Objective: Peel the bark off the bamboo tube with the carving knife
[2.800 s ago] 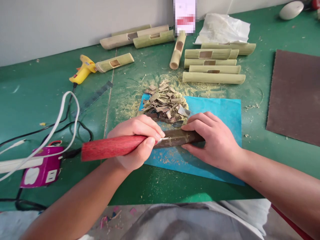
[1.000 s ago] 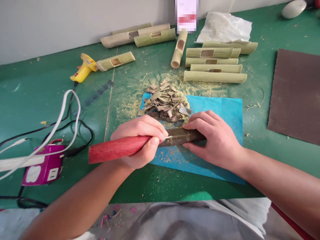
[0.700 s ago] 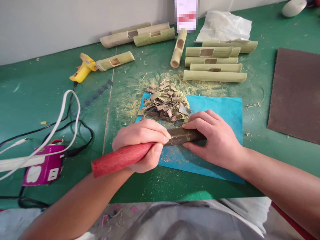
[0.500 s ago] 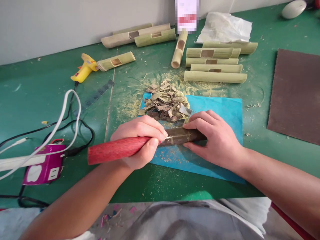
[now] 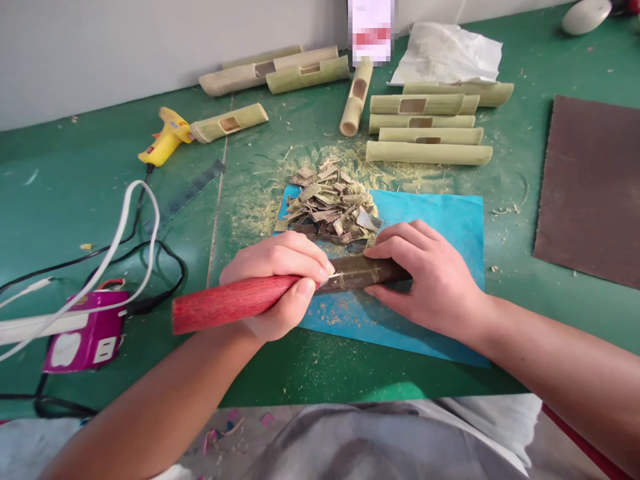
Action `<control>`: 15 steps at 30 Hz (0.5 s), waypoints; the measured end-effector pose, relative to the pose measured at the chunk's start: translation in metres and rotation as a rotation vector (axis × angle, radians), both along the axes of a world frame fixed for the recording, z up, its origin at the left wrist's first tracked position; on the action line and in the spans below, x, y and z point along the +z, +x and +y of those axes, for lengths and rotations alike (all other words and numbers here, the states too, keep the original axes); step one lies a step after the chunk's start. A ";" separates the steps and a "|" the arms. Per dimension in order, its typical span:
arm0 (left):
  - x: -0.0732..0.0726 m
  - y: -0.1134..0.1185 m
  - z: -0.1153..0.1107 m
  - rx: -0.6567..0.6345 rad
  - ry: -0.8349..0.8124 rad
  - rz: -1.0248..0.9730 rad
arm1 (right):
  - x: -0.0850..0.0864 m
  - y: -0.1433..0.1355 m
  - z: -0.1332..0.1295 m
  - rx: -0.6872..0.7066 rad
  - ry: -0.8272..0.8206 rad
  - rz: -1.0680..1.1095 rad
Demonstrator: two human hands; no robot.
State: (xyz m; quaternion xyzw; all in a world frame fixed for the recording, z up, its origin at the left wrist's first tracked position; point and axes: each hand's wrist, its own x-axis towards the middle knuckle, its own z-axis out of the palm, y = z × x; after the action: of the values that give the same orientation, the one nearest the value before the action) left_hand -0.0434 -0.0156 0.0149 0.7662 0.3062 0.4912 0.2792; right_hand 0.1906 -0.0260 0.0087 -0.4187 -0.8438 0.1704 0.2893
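Observation:
My left hand (image 5: pixel 277 277) is closed around a carving tool with a thick red wooden handle (image 5: pixel 230 303). Its thin metal tip touches a dark brown bamboo piece (image 5: pixel 353 272), where pale scored lines show. From the other side, my right hand (image 5: pixel 425 273) grips the bamboo's right end between thumb and fingers. The bamboo lies over a blue sheet (image 5: pixel 435 207) on the green table. Just behind it, a heap of bark-like chips and shavings (image 5: pixel 335 207) covers part of the sheet, with fine dust around it.
Several cut bamboo tubes (image 5: pixel 430 155) lie behind the heap. To the left are a yellow glue gun (image 5: pixel 167 140), a bamboo tube (image 5: pixel 240 121), a purple power block (image 5: pixel 87 340) and loose cables (image 5: pixel 120 247). A brown sheet (image 5: pixel 590 193) lies at right, crumpled white paper (image 5: pixel 447 53) at the back.
The red handle's end has dipped very slightly downward and left. Both hands keep their grips in nearly the same place; the whole view has shifted a little.

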 end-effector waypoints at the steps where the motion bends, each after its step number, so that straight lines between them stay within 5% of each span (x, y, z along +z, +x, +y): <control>1: 0.000 0.001 0.000 -0.014 0.015 -0.020 | 0.000 0.000 0.000 0.001 0.002 0.001; 15: -0.001 0.005 0.003 -0.007 0.006 -0.167 | 0.001 0.001 0.001 0.006 0.001 0.000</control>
State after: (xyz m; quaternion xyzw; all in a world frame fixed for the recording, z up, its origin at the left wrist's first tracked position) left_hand -0.0380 -0.0123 0.0139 0.7244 0.2777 0.5532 0.3035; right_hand 0.1921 -0.0255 0.0094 -0.4160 -0.8451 0.1708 0.2890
